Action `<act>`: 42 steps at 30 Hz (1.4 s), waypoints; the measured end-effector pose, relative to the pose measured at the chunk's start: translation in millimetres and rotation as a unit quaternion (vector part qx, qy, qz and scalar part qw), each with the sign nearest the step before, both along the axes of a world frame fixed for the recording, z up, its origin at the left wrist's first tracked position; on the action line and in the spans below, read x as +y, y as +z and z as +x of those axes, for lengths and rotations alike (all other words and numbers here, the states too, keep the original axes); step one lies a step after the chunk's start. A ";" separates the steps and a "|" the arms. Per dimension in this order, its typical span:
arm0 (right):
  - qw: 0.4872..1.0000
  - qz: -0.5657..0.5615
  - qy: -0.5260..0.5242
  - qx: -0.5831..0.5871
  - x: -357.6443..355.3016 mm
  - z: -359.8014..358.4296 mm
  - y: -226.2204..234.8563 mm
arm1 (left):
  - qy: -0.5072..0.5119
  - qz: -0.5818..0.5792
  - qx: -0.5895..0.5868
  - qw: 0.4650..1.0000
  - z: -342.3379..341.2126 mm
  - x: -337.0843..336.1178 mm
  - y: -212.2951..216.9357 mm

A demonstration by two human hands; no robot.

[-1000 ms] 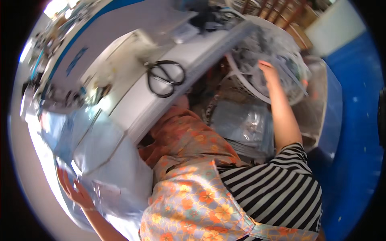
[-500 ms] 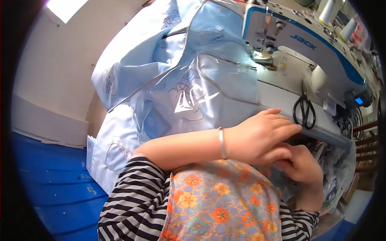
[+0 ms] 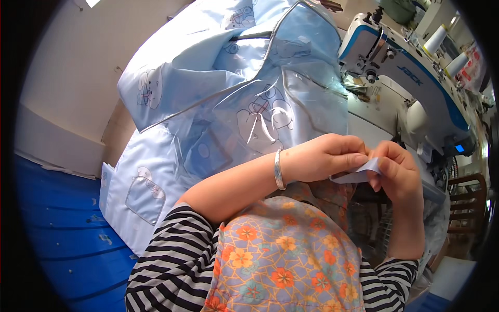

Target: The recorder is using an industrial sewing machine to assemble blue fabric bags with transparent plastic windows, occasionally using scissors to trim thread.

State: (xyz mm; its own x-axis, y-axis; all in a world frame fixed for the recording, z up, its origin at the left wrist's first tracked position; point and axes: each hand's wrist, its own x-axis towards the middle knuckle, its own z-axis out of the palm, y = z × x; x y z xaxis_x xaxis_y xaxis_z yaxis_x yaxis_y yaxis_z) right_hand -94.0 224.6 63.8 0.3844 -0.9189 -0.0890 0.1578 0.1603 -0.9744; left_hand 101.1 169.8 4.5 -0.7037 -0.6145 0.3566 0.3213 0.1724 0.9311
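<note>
My left hand [image 3: 325,156] and my right hand [image 3: 396,171] meet in front of my chest. Both pinch a narrow strip of pale blue-grey fabric [image 3: 358,173] that runs between the fingertips. A silver bangle [image 3: 279,170] sits on my left wrist. Just beyond the hands lies a heap of light blue bags [image 3: 244,99] of fabric and clear plastic printed with cartoon figures. I wear a striped top and an orange flowered apron [image 3: 280,260].
A white and blue sewing machine [image 3: 410,78] stands on the table at the upper right, with thread cones [image 3: 442,44] behind it. More light blue bags [image 3: 140,192] hang down at the left over a blue floor [image 3: 62,229]. A wooden chair [image 3: 468,197] is at the far right.
My view has swung from the right side of the workplace round to the left. My hands have come together and now hold the fabric strip taut between them.
</note>
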 end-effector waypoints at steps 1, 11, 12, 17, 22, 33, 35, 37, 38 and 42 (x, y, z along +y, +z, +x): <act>1.000 0.024 0.000 0.008 -1.8 0.3 4.2 | -0.043 0.116 -0.040 0.992 4.4 2.3 4.1; 0.991 -0.117 -0.018 0.062 -50.1 -22.7 28.9 | 0.162 0.038 -0.085 0.982 21.0 -31.0 59.9; 0.990 -0.118 -0.030 0.071 -52.9 -25.1 31.8 | 0.178 0.030 -0.085 0.980 19.9 -34.2 64.0; 0.986 -0.136 -0.023 0.092 -58.9 -35.5 30.5 | 0.140 0.048 -0.097 0.984 20.5 -54.9 61.4; 0.971 -0.231 -0.024 0.047 -56.0 -57.2 27.2 | 0.058 0.127 -0.060 0.988 25.0 -55.9 59.3; 0.982 -0.136 0.003 0.132 -38.2 -61.3 23.5 | 0.107 0.085 0.006 0.991 16.7 -55.6 55.4; 0.980 -0.113 0.009 0.165 -34.7 -33.0 24.6 | 0.063 0.131 -0.024 0.989 3.4 -47.1 64.5; 0.980 -0.118 0.019 0.159 -40.8 -23.0 21.4 | 0.032 0.153 -0.023 0.987 -0.5 -50.7 57.7; 0.980 -0.125 0.035 0.151 -46.8 -23.9 17.4 | 0.006 0.174 -0.022 0.985 -3.1 -52.3 54.9; 0.990 -0.127 0.044 -0.043 -56.7 -30.2 13.5 | -0.014 0.131 0.032 0.991 -17.5 -44.2 41.6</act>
